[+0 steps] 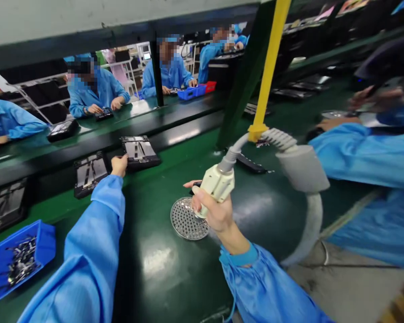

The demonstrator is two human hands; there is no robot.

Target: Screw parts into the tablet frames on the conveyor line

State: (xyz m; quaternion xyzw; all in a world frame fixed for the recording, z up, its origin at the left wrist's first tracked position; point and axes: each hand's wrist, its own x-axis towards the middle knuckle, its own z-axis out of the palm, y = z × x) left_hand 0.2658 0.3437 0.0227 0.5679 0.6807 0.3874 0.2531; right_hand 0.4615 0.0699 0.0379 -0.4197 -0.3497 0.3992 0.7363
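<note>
My left hand (120,165) is closed on the near left edge of a black and silver device (140,151), which lies on the far part of the green bench. My right hand (215,211) is wrapped round a cream-coloured tool (218,181) with a grey hose at its top, hung from a yellow strap (271,67). Just left of that hand, a round metal plate full of holes (188,218) lies on the bench, partly covered by my fingers. A second device (90,174) sits left of my left hand.
A blue bin (47,242) of small metal parts stands at the lower left, near another device (5,206). The grey hose (314,220) loops down on the right, beside a person's blue sleeve (366,154). Several people sit across the bench. A green post (245,76) rises behind the tool.
</note>
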